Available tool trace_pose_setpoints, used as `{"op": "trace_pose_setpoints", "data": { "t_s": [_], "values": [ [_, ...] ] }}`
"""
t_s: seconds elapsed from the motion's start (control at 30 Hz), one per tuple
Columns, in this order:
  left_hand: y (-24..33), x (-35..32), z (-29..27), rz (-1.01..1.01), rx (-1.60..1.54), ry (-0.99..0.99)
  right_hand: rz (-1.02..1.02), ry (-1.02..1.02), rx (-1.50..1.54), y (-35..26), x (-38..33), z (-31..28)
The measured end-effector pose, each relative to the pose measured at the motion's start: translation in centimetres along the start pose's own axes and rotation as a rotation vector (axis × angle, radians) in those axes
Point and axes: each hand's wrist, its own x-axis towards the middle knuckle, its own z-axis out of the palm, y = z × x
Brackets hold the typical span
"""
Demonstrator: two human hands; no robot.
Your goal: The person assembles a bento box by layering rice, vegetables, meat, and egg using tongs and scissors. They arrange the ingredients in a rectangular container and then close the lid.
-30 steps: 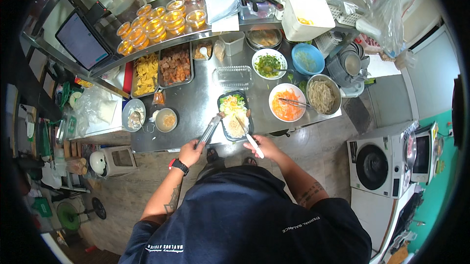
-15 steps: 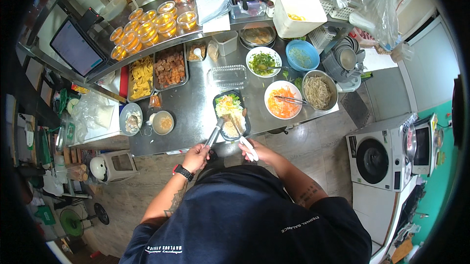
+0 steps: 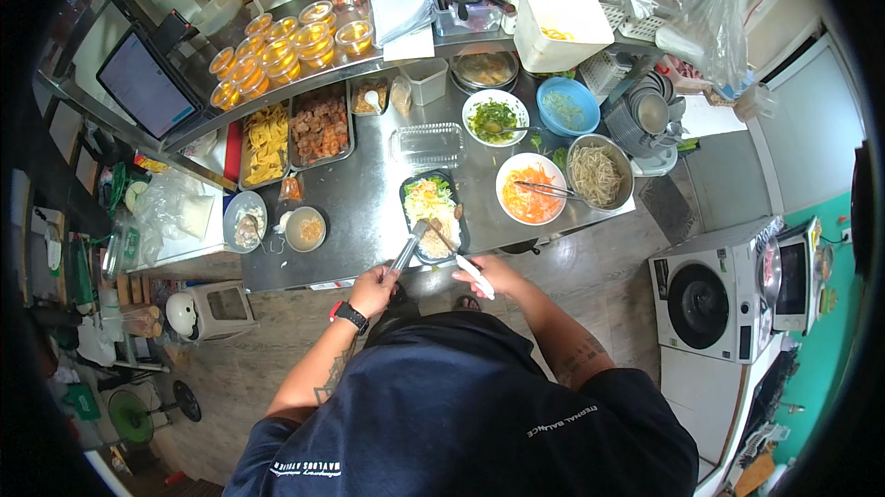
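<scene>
Nearest, the left grip (image 3: 371, 291) curls closed round tongs (image 3: 405, 254), the right grip (image 3: 490, 276) round a white-handled cutter (image 3: 474, 277), both tips over a black food tray (image 3: 465, 241) on the near tabletop (image 3: 359, 207), seemingly light, flexible, best held by its long sides.

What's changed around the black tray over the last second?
The tongs in the left hand moved right, from the black tray's left edge in over the food. The scissors in the right hand were spread half a second ago, now look closed, tips farther left, near the tongs. Neither hand let go. Tray and white carrot bowl stayed put.
</scene>
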Motion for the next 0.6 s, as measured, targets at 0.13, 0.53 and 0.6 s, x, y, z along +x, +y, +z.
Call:
{"op": "trace_pose_setpoints", "data": {
  "t_s": [0.13, 0.53, 0.6],
  "values": [
    [0.7, -0.9, -0.4, 0.158, 0.255, 0.127, -0.124, 0.124, -0.067, 1.1, -1.8, -2.0],
    [2.7, -3.6, -0.8, 0.322, 0.452, 0.296, -0.145, 0.557, -0.598, 1.4, -0.9, -1.6],
    [2.6, -3.8, -0.8, 0.294, 0.476, 0.289, -0.134, 0.584, -0.644, 0.8, -1.8, -1.2]
  ]
}}
